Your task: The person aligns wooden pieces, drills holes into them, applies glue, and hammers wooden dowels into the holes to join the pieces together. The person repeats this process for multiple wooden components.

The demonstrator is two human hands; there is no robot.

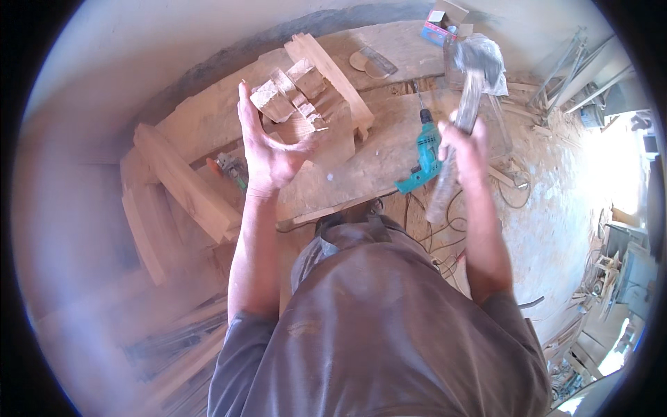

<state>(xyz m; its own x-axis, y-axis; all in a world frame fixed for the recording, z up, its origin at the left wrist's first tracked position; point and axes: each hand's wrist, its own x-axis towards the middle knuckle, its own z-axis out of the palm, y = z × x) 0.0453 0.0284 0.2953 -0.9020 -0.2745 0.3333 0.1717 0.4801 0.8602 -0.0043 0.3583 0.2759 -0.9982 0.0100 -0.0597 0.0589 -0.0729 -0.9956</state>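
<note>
My left hand (pixel 273 154) is at the near left side of a thick pale wooden piece (pixel 303 125) with a notched, rough-cut end facing up. The thumb lies along its near face and the fingers reach up its left side, gripping it. Raised over the right end of the workbench (pixel 340 182) is a hammer (pixel 471 94), its head blurred by motion. My right hand (pixel 467 147) is closed round the hammer's wooden handle. Just left of that hand, a teal power drill (pixel 427 149) with a long bit lies on the bench.
Behind the notched piece lies a long wooden beam (pixel 330 80). More beams (pixel 184 181) lean at the left, near an orange-and-green tool (pixel 229 170). A small box (pixel 439 31) sits at the far right of the bench. Cables (pixel 445 233) trail below the drill.
</note>
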